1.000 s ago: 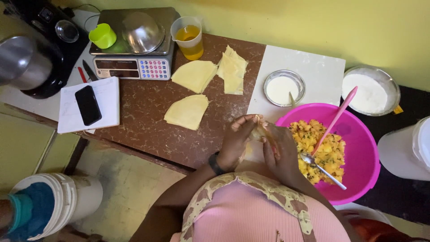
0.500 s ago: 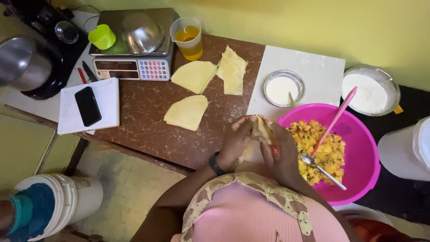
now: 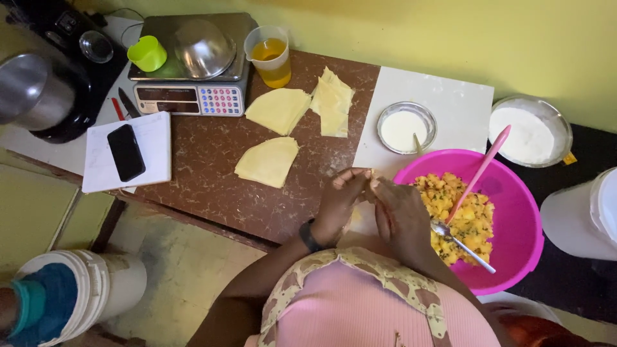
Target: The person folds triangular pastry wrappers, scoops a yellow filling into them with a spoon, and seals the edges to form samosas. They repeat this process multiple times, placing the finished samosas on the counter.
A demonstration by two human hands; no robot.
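Head view | left hand [image 3: 339,204], right hand [image 3: 400,215] pinching one dough piece [image 3: 371,176] | three pastry sheets [image 3: 268,160]

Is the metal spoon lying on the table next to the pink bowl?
No, the metal spoon rests inside the pink bowl, its scoop end on the yellow filling.

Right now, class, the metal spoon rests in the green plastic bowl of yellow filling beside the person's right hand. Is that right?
Not quite: the bowl is pink, not green. The head view shows the metal spoon resting in the pink plastic bowl of yellow filling beside the person's right hand.
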